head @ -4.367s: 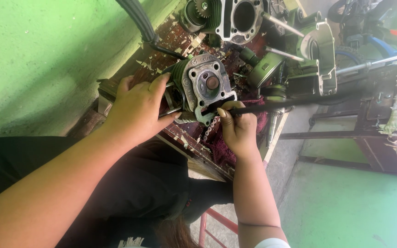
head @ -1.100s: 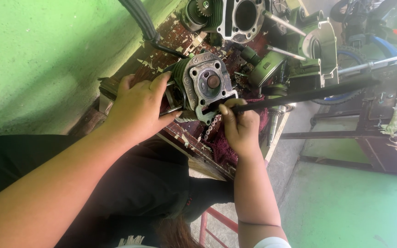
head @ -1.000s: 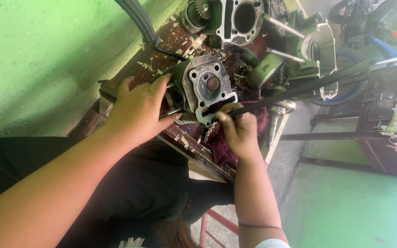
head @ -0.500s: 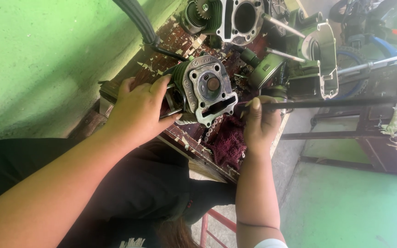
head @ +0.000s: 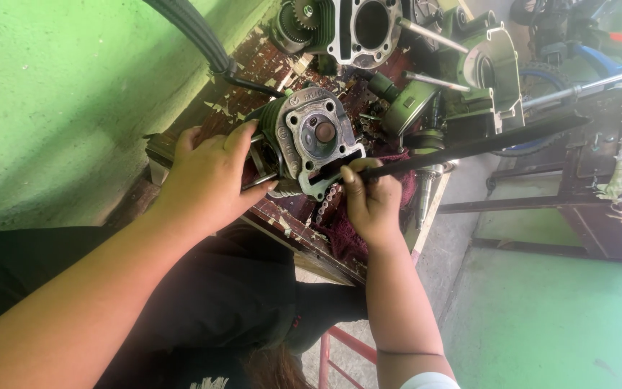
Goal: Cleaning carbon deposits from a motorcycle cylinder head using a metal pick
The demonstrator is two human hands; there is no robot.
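Left hand [head: 206,176] is clamped around the finned cylinder head [head: 311,140] sitting on the worn desk [head: 282,223], right hand [head: 372,198] closed on the long black file [head: 469,148], looks flat across the face, so keep strokes level and steady.

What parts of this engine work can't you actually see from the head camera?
- Tip of the long black tool: hidden where it meets the metal engine part.
- Left side of that part: covered by the left hand.
- Tool grip: wrapped by the right hand.
- Big engine block: cut off by the top edge.
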